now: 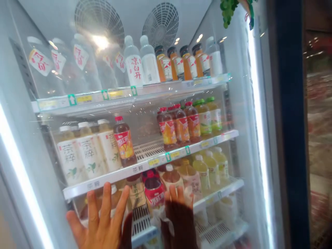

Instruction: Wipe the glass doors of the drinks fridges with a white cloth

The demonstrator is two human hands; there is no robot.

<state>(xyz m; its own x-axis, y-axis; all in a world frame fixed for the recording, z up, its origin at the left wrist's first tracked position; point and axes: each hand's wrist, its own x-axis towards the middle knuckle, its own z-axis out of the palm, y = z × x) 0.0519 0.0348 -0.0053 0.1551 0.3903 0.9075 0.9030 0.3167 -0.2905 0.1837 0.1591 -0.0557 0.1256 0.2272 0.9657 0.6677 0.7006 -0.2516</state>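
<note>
My left hand point(100, 224) lies flat on the glass door of a drinks fridge point(241, 114), low on the left, with its fingers spread and pointing up; it holds nothing. My right hand point(180, 218) is beside it, dark as if in shade. Its fingers are stretched up against the glass in front of the lower shelf. Nearest above the hands, behind the glass, are a red-labelled bottle point(154, 193) and a brown tea bottle point(137, 192). Something pale and crumpled shows by my right wrist; I cannot make it out.
Inside the fridge, the top shelf point(129, 95) carries white water bottles and orange drinks. The middle shelf point(155, 160) has pale tea bottles, red-capped iced tea and green-capped bottles. Yellow drinks stand lower right. A dark door frame point(287, 121) runs down the right.
</note>
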